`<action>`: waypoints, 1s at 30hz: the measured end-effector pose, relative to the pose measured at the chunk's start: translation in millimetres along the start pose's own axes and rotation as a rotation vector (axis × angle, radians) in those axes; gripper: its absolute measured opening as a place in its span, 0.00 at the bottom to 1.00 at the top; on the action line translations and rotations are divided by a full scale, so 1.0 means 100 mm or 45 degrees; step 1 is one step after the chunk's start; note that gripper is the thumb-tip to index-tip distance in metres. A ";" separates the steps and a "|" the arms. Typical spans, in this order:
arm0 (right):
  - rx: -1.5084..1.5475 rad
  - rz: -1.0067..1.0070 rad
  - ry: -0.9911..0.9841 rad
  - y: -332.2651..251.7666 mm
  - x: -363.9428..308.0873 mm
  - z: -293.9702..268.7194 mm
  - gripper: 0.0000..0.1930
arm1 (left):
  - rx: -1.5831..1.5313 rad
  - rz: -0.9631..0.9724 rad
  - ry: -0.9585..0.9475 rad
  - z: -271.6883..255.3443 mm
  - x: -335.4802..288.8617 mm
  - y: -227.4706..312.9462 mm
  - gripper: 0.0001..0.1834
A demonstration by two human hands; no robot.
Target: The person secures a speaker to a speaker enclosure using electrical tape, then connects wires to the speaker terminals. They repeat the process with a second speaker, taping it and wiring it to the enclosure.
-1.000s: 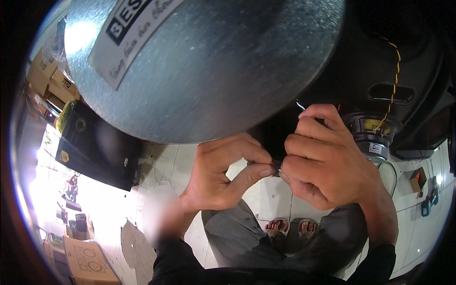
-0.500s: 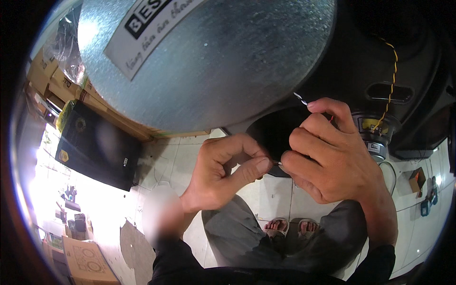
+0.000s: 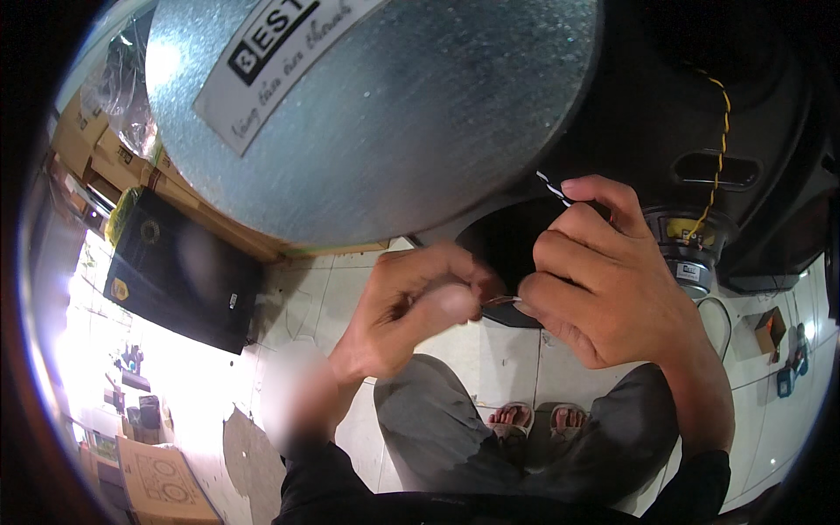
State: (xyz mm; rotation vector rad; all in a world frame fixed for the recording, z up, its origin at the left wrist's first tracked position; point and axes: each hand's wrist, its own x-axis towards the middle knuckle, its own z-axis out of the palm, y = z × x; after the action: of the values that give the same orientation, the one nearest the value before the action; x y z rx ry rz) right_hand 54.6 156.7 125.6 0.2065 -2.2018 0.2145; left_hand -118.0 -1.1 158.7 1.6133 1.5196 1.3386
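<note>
The left hand [image 3: 398,308] and right hand [image 3: 605,282] pinch what seems a thin wire [image 3: 501,301].

black-white spiralled wire [image 3: 552,187]; coppery strand [image 3: 501,301]; yellow-black cable [image 3: 724,131]

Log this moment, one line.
left hand: pinching thin wire | right hand: pinching same wire | black-and-white twisted wire: protruding from right hand

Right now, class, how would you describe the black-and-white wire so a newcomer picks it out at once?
Start at the big silvery disc up top, then drop to the right hand below its right side. The black-and-white wire pokes out at that hand's upper left. Its white stripes set it apart from the yellow-and-black twisted wire farther right.
</note>
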 end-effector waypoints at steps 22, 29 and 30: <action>0.624 0.273 -0.333 0.10 0.02 -0.08 0.12 | 1.399 1.201 0.200 0.00 0.04 -0.07 0.05; 0.556 0.303 -0.111 0.14 0.01 -0.08 0.10 | -0.100 -0.032 0.122 0.06 -0.02 -0.08 0.21; 0.464 0.242 -0.108 0.13 0.01 -0.07 0.07 | -0.346 -0.207 -0.016 0.08 -0.02 -0.08 0.25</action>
State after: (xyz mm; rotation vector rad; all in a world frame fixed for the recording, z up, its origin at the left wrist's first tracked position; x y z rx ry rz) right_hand 56.2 171.2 129.4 0.2087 -2.2525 0.7266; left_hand -113.7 0.6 148.7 1.2998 1.3626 1.3745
